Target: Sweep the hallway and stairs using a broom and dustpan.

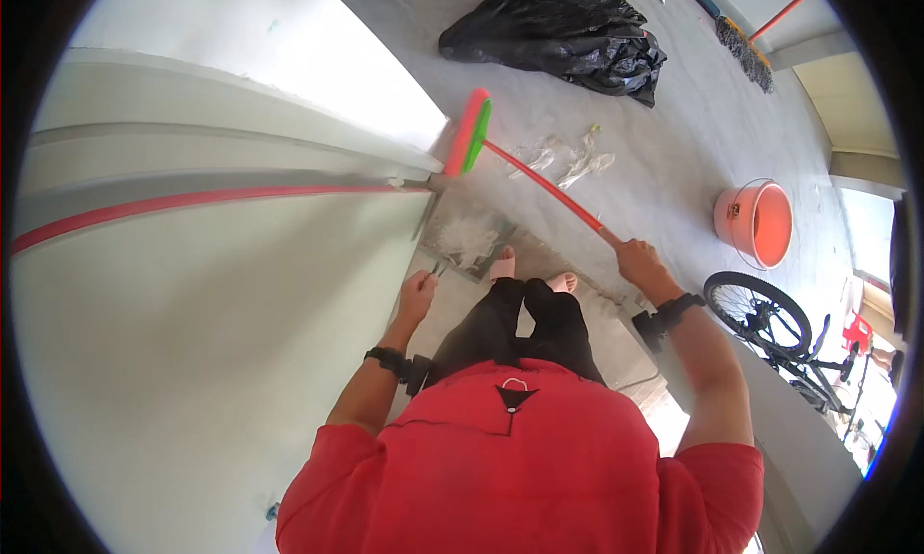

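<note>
My right hand [641, 264] is closed around the red handle of a broom [545, 183]. Its green and pink head [471, 133] rests beside the wall corner, with the handle slanting across the floor. Low beside the pale wall, my left hand [419, 292] grips the metal handle of a dustpan [476, 269], only a short piece of which shows. Pale debris [465, 242] lies on the pan, just ahead of my feet. Crumpled whitish scraps [586, 160] are on the floor to the right of the broom head.
A black plastic bag [559, 38] lies ahead. To the right stand a pink bucket [754, 222] and a bicycle [765, 323]. A grey-fringed mop [747, 54] is at the far right. The pale wall [216, 337] runs close along my left side.
</note>
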Available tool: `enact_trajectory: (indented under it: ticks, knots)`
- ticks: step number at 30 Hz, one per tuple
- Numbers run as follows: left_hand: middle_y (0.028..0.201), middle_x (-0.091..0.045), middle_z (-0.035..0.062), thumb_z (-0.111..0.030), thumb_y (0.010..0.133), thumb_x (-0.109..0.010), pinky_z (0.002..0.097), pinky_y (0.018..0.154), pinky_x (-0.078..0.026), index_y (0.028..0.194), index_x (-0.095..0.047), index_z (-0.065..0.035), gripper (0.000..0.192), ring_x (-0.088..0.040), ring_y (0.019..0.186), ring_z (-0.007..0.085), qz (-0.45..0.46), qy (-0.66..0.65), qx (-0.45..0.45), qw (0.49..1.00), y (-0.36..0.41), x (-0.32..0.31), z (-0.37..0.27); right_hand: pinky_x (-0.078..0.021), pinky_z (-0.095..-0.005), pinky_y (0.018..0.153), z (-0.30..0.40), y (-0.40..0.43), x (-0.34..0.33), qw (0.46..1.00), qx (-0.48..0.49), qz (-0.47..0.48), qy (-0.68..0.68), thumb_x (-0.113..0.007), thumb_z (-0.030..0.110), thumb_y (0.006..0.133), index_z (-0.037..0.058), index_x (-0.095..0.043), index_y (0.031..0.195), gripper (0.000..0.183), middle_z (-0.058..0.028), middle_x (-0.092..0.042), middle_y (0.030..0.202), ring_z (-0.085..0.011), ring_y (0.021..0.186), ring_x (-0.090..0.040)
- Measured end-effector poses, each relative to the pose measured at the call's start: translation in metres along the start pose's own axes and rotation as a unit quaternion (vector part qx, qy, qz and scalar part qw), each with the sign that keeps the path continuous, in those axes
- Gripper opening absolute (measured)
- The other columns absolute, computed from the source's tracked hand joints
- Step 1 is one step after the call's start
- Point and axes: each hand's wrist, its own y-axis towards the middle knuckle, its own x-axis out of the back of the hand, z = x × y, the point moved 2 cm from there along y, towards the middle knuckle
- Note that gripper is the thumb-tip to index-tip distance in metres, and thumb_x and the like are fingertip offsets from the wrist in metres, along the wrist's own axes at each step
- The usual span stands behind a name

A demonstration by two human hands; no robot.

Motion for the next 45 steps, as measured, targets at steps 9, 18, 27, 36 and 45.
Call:
enact_trajectory:
  ticks: [9,18,27,36,45]
  knots:
    - [0.051,-0.045,0.0016,-0.018,0.079,-0.053,0.0249,0.043,-0.032,0.072,-0.054,-0.0012,0.018,-0.04,0.046,0.008,-0.017,-0.011,0.016,1.0,-0.003,-0.001,0.014,-0.0453,-0.0456,0.069,0.014,-0.029,0.006,0.993,-0.025,0.103,0.046,-0.041,0.005,0.076,0.026,-0.021,0.132,0.063,-0.0213,-0.058,0.083,-0.0361,0.08,-0.058]
    - [0.051,-0.04,-0.0037,-0.019,0.081,-0.051,0.021,0.04,-0.028,0.073,-0.054,-0.0021,0.019,-0.036,0.044,0.0046,-0.012,0.017,0.01,1.0,-0.007,0.005,0.008,-0.0429,-0.0475,0.07,0.007,-0.03,-0.015,0.99,-0.04,0.071,0.115,-0.041,0.006,0.078,0.0267,-0.019,0.132,0.062,-0.0244,-0.057,0.076,-0.0397,0.075,-0.056]
    - [0.05,-0.04,-0.0033,-0.019,0.082,-0.049,0.0211,0.039,-0.029,0.07,-0.053,-0.0031,0.02,-0.036,0.043,0.0048,-0.003,0.029,-0.035,0.999,0.0,0.002,0.015,-0.0438,-0.0476,0.069,0.025,0.013,-0.033,0.99,-0.04,0.033,0.134,-0.041,0.006,0.076,0.0231,-0.022,0.131,0.061,-0.026,-0.057,0.082,-0.04,0.08,-0.056]
    - [0.05,-0.04,-0.0035,-0.018,0.083,-0.049,0.0208,0.039,-0.029,0.071,-0.053,-0.0033,0.019,-0.035,0.042,0.0049,0.009,0.001,0.015,1.0,-0.002,0.001,0.008,-0.042,-0.0486,0.071,0.053,-0.016,-0.036,0.984,-0.017,0.054,0.168,-0.039,0.007,0.077,0.023,-0.021,0.131,0.059,-0.0263,-0.056,0.083,-0.0399,0.08,-0.055]
    - [0.05,-0.041,-0.0018,-0.019,0.081,-0.05,0.0226,0.041,-0.031,0.071,-0.053,-0.0025,0.019,-0.037,0.044,0.0063,0.009,0.013,0.023,1.0,-0.002,0.007,0.005,-0.0429,-0.048,0.068,0.06,-0.034,-0.047,0.981,-0.036,0.04,0.186,-0.042,0.008,0.078,0.0234,-0.024,0.13,0.058,-0.0252,-0.057,0.084,-0.0413,0.079,-0.055]
